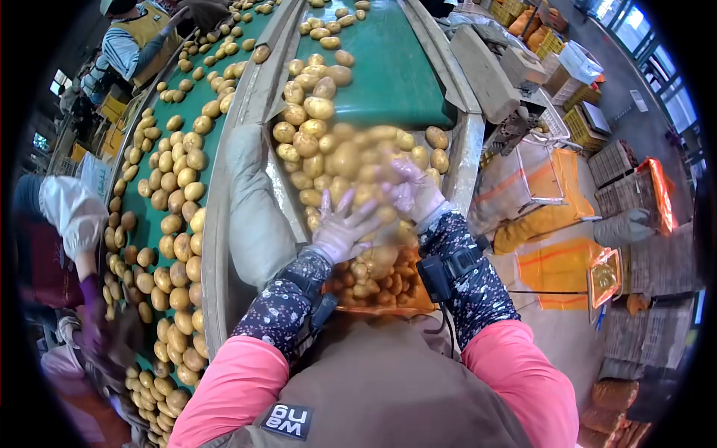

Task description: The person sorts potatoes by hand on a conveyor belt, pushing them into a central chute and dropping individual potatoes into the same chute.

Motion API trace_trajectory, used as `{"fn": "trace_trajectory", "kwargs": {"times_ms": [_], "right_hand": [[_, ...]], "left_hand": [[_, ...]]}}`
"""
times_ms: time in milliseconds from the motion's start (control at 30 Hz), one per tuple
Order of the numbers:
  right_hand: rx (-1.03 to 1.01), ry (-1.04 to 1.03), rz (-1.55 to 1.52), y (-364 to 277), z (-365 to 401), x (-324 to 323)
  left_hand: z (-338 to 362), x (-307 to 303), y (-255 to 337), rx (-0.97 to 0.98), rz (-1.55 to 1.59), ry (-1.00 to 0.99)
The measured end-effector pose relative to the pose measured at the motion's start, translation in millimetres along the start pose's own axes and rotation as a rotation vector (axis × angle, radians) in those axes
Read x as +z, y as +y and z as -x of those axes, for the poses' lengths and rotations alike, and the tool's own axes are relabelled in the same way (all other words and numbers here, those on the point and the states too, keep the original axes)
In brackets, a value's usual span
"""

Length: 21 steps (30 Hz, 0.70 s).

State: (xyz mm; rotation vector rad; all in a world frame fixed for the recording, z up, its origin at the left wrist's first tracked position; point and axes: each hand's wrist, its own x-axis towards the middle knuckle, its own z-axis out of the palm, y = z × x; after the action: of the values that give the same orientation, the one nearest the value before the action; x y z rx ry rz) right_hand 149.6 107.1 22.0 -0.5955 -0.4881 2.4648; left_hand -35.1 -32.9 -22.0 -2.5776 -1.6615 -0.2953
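My left hand (345,230), in a thin pale glove, is spread open over the potatoes (305,142) at the lower end of the green belt. My right hand (415,193), gloved alike, is beside the pile on its right, fingers apart and partly blurred, with no potato plainly gripped. Several potatoes between and ahead of the hands are smeared by motion. Below my hands, more potatoes sit in an orange mesh bag (388,305) close to my apron. Its far side is hidden by the blur and my hands.
A second green belt (149,201) full of potatoes runs along the left. A stuffed grey sack (258,209) lies against the chute's left side. Co-workers stand at the far left. Another person's gloved hand (631,227) reaches in at right, near orange mesh bags (556,272) and stacked crates.
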Motion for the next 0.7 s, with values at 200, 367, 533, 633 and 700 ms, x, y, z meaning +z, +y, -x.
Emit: {"fn": "trace_trajectory", "kwargs": {"times_ms": [200, 367, 533, 633, 700], "right_hand": [[-0.173, -0.014, 0.176, 2.3, 15.7, 28.6], [-0.336, 0.053, 0.429, -1.4, 33.8, 15.7], [-0.501, 0.217, 0.465, -33.8, 71.4, 25.5], [-0.581, 0.219, 0.293, -59.0, 95.1, 10.8], [-0.62, 0.395, 0.256, -69.1, 105.7, 3.3]], "left_hand": [[-1.1, -0.9, 2.3, -0.017, -0.024, -0.031], [-0.6, -3.7, 4.9, -0.032, -0.001, -0.052], [0.7, -4.0, 4.0, -0.042, 0.025, -0.016], [-2.1, -10.7, 7.0, -0.063, 0.039, -0.044], [-1.7, -13.0, 8.7, -0.058, 0.022, -0.029]]}}
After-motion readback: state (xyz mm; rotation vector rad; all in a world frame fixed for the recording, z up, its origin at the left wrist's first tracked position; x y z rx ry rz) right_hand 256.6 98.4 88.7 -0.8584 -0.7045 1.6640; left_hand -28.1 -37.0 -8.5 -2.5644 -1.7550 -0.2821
